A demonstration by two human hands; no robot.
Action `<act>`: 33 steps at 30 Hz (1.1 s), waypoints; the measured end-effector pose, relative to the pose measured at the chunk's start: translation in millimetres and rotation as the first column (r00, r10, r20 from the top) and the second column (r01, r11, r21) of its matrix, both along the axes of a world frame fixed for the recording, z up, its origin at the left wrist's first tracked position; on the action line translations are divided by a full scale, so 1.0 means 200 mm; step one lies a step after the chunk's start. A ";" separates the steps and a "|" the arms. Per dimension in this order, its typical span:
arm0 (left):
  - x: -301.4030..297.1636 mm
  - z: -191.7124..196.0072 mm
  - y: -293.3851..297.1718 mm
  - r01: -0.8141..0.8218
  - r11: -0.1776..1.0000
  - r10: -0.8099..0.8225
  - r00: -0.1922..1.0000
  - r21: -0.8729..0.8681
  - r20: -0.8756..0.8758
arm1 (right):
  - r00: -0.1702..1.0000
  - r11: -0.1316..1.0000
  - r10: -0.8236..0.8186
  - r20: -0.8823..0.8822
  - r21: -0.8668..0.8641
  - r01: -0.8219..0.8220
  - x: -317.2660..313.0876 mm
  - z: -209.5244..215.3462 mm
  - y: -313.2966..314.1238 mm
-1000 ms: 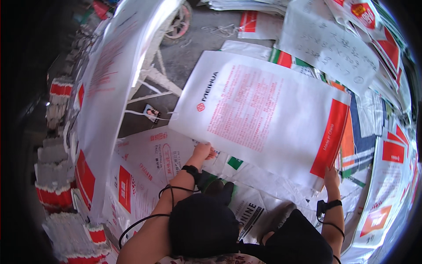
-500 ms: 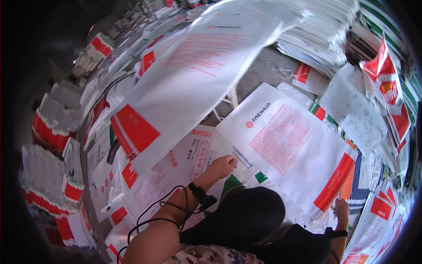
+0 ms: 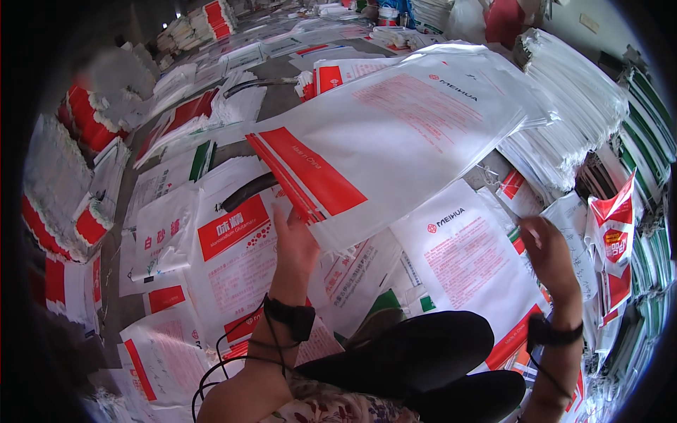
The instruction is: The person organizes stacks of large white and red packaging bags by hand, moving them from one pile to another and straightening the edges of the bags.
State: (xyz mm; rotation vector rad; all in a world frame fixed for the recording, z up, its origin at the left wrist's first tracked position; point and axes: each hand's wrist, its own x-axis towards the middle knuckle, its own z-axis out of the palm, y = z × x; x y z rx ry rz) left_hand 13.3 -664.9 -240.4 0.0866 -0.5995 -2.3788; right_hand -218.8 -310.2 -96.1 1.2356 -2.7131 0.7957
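Sack pile [image 3: 395, 134] — before the knees [image 3: 423, 345]

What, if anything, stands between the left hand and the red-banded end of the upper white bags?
Nothing visible: the left hand is at that end of the upper white bags. The curved black bar shows left of the hand, not between them.

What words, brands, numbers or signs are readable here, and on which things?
Wording not copied; placement only:
Upper white sacks: black lettering, red print, pale lettering on red band.
Flat white sack below: black lettering, red print.
Red-panelled sack: white lettering, red print.
Fine print: too small to read.
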 end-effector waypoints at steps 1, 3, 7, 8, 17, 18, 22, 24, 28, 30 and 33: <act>-0.02 0.05 -0.01 -0.073 0.997 0.076 0.990 -0.028 0.121 | 0.978 0.982 0.160 -0.135 -0.081 -0.171 0.00 -0.03 -0.18; 0.00 0.10 -0.05 -0.147 0.987 0.161 0.939 -0.070 0.303 | 0.930 0.913 0.344 -0.132 -0.183 -0.364 0.18 0.03 -0.57; -0.16 0.02 0.03 -0.106 0.994 0.107 0.955 -0.018 0.278 | 0.849 0.849 0.502 -0.167 -0.094 -0.521 0.38 -0.10 -0.98; -0.17 0.01 0.11 -0.111 0.994 0.111 0.954 -0.017 0.277 | 0.841 0.843 0.523 -0.139 -0.062 -0.534 0.44 -0.16 -1.05; -0.07 0.00 0.35 -0.085 0.996 0.083 0.993 0.014 0.083 | 0.847 0.837 0.510 0.151 0.137 -0.529 0.47 -0.27 -0.91; -0.07 -0.02 0.35 -0.082 0.996 0.080 0.994 0.017 0.078 | 0.849 0.838 0.508 0.148 0.142 -0.526 0.49 -0.28 -0.91; -0.08 -0.09 0.33 -0.169 0.985 0.171 0.982 -0.029 0.084 | 0.868 0.859 0.496 0.009 0.138 -0.493 0.57 -0.32 -0.96; -0.08 -0.13 0.33 -0.177 0.984 0.177 0.980 -0.004 0.095 | 0.863 0.859 0.503 -0.050 0.136 -0.493 0.60 -0.35 -0.99; -0.09 -0.17 0.32 -0.174 0.985 0.173 0.983 0.001 0.063 | 0.871 0.864 0.485 -0.081 0.200 -0.462 0.61 -0.31 -1.03; -0.10 -0.18 0.32 -0.165 0.986 0.164 0.985 0.016 0.052 | 0.881 0.870 0.468 -0.064 0.206 -0.447 0.48 -0.32 -1.05; -0.09 -0.16 0.31 -0.104 0.993 0.101 0.993 0.064 0.054 | 0.898 0.911 0.386 -0.213 -0.063 -0.407 0.21 -0.06 -1.00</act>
